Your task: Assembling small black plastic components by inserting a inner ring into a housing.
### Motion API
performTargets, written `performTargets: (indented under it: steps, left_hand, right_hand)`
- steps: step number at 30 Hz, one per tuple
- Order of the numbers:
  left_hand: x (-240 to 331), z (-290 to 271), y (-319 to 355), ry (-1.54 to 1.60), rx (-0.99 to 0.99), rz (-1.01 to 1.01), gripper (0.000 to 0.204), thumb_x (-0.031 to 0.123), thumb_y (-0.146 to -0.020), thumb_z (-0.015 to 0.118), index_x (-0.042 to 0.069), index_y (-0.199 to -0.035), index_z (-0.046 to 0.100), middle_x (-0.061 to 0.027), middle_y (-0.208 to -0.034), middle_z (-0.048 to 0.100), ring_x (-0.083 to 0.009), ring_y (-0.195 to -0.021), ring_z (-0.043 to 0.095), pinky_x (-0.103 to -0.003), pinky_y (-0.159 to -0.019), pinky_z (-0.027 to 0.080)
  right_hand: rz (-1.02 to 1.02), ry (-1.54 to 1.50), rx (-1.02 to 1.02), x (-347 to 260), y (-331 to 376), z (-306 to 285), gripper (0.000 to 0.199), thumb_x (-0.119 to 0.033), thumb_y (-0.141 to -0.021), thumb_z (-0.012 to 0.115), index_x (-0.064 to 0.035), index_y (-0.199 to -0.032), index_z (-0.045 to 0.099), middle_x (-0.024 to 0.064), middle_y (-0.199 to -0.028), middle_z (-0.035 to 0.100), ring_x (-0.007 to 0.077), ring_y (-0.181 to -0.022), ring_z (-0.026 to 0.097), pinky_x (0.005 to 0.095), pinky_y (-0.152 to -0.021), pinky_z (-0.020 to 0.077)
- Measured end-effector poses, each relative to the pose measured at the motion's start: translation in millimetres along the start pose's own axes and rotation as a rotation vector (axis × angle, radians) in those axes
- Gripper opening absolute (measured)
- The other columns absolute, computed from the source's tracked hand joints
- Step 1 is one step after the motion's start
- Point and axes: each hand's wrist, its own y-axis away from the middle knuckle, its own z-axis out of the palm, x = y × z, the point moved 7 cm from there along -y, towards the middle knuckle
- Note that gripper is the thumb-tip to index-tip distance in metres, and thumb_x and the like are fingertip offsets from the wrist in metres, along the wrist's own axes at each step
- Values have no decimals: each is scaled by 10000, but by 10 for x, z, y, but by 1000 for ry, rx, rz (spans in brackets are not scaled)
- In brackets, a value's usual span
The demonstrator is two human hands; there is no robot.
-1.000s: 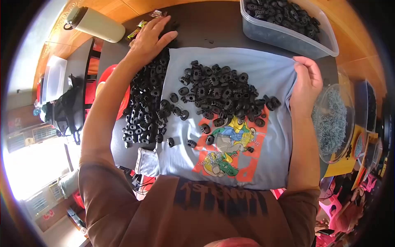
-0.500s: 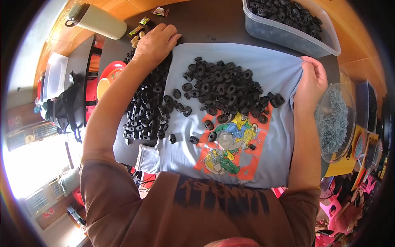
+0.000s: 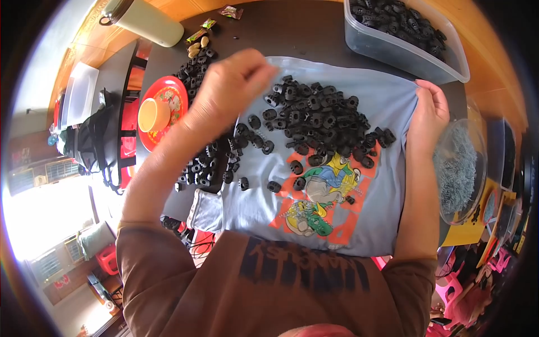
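Presently, at far left, locate the red patterned plate [image 3: 160, 83] carrying the pale orange cup [image 3: 152, 115], with the pale flask [image 3: 151, 25] lying beyond it. Next, note the loose black plastic parts [image 3: 205, 168] on the dark tabletop [image 3: 281, 28], spread along the left side of the light-blue T-shirt [image 3: 387, 185]. Your left hand [image 3: 233, 84] has just drawn inward from the far end of these parts; that end is now exposed, while your forearm screens the middle. Its fingers are curled and motion-blurred; whether they grip the shirt's far-left corner cannot be determined. The T-shirt lies spread on the tabletop before you, a mound of black parts [image 3: 320, 118] on its far half and strays over the cartoon print. Beyond its far-right corner stands the clear tub [image 3: 387, 53] of similar parts. Your right hand [image 3: 428, 112] remains closed, pinching that corner between thumb and fingers, fabric taut.
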Motion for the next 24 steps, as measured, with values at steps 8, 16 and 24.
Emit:
performTargets:
  steps: [8,16,24]
  left_hand:
    - [385,20,132,-190,113,432,225,203,-873,673,26,-1011,654,-149,-887,673,-320,-834,662,-411,-734,530]
    - [-638,-527,-164,-730,312,145,350,307,-902,598,35,-1117,639,-144,-1110,624,-363,-1054,578,-443,-917,462]
    - [-606,-354,-39,-600,188,140,432,342,-891,623,7,-1162,629,-155,-1146,611,-348,-1100,562,-446,-950,450]
  right_hand:
    - [-14,34,8,-32,2,2,123,-5,-861,567,-5,-915,677,-44,-804,598,-5,-635,404,171,-558,300]
    - [-1,31,-16,-22,5,15,126,-8,-863,566,8,-929,673,-1,-872,632,36,-744,496,181,-668,382]
    - [3,47,-45,-6,-4,8,127,-10,-866,563,11,-929,671,16,-905,643,59,-793,534,192,-721,412]
